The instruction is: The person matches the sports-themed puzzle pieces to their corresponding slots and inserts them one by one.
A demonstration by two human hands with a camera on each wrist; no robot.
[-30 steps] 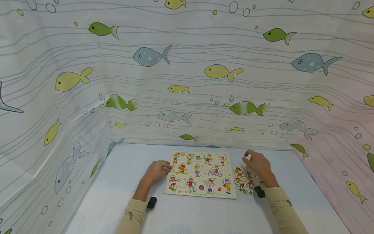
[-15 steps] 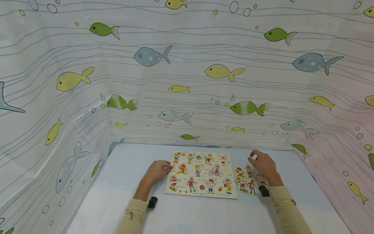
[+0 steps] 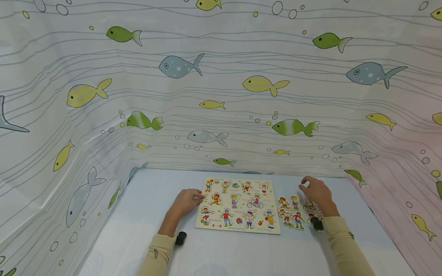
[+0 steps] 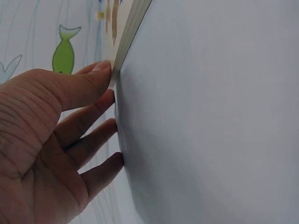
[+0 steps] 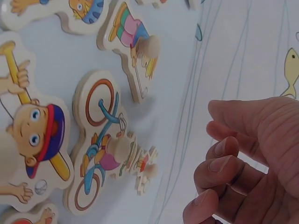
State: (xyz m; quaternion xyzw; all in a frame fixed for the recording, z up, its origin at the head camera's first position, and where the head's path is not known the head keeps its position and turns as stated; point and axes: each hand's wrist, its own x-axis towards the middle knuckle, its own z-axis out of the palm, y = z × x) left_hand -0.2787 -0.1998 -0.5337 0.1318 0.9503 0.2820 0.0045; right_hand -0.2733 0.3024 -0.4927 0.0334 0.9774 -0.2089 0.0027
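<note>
My left hand [image 3: 187,201] rests at the left edge of the wooden puzzle board [image 3: 238,226], which has children playing sports printed on it. In the left wrist view the thumb touches the board's edge [image 4: 133,32] and the other fingertips meet the tablecloth. Over the loose puzzle pieces right of the board hovers my right hand [image 3: 317,193], fingers loosely bent and holding nothing. Below it, in the right wrist view, lie a bicycle piece [image 5: 96,140], a baseball boy piece [image 5: 42,135] and a golfer piece [image 5: 131,42], with round wooden knobs. Part of the pile is hidden behind the right wrist.
A pale tablecloth [image 3: 207,257] covers the table. Fish-patterned sheets [image 3: 235,126] stand as walls at the back and both sides. A black wrist camera [image 3: 180,238] sits on the left wrist, another camera [image 3: 316,223] on the right.
My right hand has shifted to the right above the loose pieces, uncovering more of them, including the bicycle piece. The left hand and the board stay in place.
</note>
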